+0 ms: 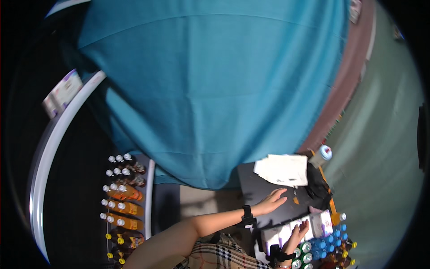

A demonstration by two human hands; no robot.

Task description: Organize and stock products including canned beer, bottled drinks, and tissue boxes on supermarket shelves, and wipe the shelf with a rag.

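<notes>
My left hand (269, 204) reaches out over a dark tabletop (250, 176) with nothing in it, thumb and fingers apart. Beyond its fingertips lies a stack of white papers (284, 169). My right hand (295, 235) is lower in the view, also without anything in it, its fingers spread upward. Behind it is a row of white packs with purple marks (322, 223); whether it touches them cannot be told. Close to that wrist stand several green-rimmed drink cans (306, 247). Black bands are on both wrists.
Blue-capped bottles (322, 244) and yellow-capped dark bottles crowd the lower right. A lidded cup (325, 153) stands beside a black bag (317, 183). Rows of bottled drinks (126, 206) fill a shelf at left. A large blue cloth (215, 94) hangs ahead.
</notes>
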